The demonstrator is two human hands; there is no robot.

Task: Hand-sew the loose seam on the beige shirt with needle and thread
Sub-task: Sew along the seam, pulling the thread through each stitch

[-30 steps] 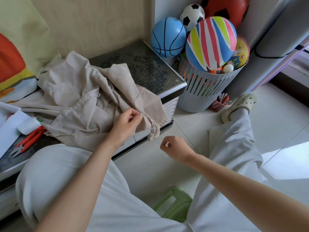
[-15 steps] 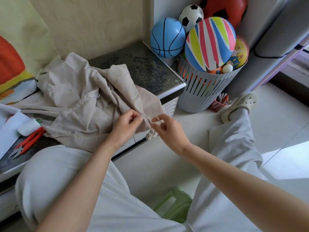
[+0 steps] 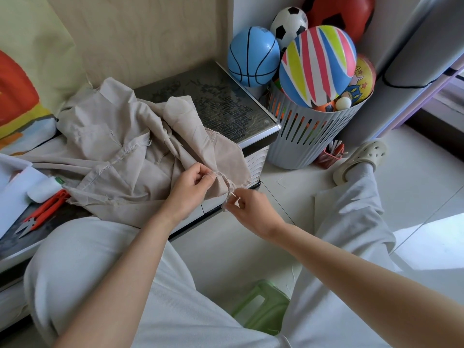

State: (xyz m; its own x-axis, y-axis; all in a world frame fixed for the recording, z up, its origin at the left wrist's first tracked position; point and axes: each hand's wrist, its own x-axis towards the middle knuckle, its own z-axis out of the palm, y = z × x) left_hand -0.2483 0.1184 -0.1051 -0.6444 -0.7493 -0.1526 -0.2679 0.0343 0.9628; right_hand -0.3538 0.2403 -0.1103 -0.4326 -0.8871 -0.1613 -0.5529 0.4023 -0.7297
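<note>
The beige shirt [image 3: 120, 156] lies crumpled on a low dark cabinet [image 3: 216, 101], one corner hanging over the front edge. My left hand [image 3: 192, 187] pinches the shirt's seam edge near that corner. Just to the right, my right hand [image 3: 251, 207] pinches a thin needle [image 3: 234, 194] at the frayed hem, fingertips against the cloth. The thread is too fine to make out.
Orange thread snips [image 3: 42, 212] and a white spool [image 3: 44, 188] lie at the cabinet's left end beside white paper [image 3: 12, 194]. A grey slatted basket [image 3: 308, 136] full of balls stands at the right. A green stool [image 3: 261, 305] sits under me on the tiled floor.
My right hand came up from below the cabinet edge to the hem, then slid slightly down along the frayed corner. My left hand kept its pinch on the seam.
</note>
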